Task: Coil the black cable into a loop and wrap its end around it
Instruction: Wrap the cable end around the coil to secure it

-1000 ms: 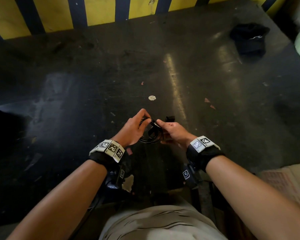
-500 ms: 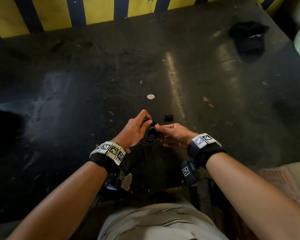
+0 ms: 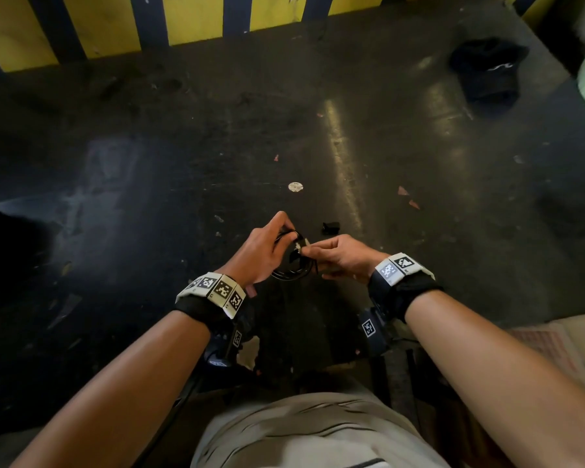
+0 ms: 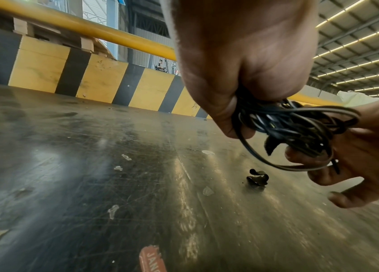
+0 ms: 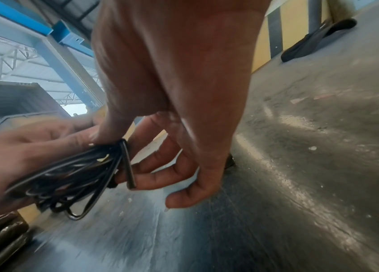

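Above the dark, scuffed surface (image 3: 149,197), close in front of the person's body, the two hands meet on the black cable (image 3: 289,265). The left hand (image 3: 260,251) grips one side of the coiled bundle, its fingers and thumb curled round several strands; in the left wrist view the strands fan out of that fist as a loose, tangled loop (image 4: 300,127). The right hand (image 3: 341,256) pinches the opposite side of the coil between thumb and forefinger, while its other fingers (image 5: 183,195) hang loosely curled below. In the right wrist view one cable end (image 5: 128,165) lies across the bundle, pressed against the middle finger, its tip free. The whole coil is held in the air, clear of the surface.

On the surface just beyond the hands lies a small black scrap (image 3: 330,228), and a little farther off a small white disc (image 3: 295,187) and a few reddish flecks (image 3: 407,197). A black cap (image 3: 487,72) sits at the far right, well apart from the hands. A yellow-and-black striped barrier (image 3: 115,25) borders the far edge, with a yellow rail (image 4: 90,29) above it.
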{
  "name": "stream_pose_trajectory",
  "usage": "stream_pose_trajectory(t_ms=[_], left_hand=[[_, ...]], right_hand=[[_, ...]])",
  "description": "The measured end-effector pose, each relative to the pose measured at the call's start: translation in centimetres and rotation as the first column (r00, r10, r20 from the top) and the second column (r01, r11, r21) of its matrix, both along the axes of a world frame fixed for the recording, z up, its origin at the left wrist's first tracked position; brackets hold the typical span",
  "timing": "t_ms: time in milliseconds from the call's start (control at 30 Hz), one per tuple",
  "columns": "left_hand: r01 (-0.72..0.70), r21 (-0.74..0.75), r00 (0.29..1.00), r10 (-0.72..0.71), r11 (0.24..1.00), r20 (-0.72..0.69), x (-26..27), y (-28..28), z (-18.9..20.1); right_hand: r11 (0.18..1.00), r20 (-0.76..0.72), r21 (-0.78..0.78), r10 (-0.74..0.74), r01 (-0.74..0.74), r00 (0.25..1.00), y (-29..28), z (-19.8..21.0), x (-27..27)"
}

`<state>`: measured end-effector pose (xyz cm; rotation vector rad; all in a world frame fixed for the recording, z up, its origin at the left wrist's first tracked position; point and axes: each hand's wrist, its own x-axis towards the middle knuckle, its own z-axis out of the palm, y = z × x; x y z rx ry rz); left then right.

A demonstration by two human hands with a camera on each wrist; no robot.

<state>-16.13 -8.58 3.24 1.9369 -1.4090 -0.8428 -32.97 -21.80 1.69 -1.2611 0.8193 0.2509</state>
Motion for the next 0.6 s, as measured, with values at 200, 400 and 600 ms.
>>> stream_pose_trajectory(t_ms=[200, 400, 600], left_hand=[[0.053, 0.015, 0.999, -0.053, 0.998, -0.003, -0.2, -0.2, 0.0], [0.082, 0.042, 0.997, -0.081, 0.996, -0.009, -0.4, -0.6, 0.0], [0.082, 0.058, 0.997, -0.082, 0.995, -0.007, -0.2, -0.8, -0.1]], right_hand=[[0.996, -0.031, 0.055, 0.065, -0.063, 0.997, -1.1, -1.1, 0.4], [0.995, -0.09, 0.048, 0.096, -0.092, 0.991, -1.7, -1.2, 0.8], [0.995, -0.076, 0.044, 0.097, -0.093, 0.992, -1.7, -1.9, 1.5]])
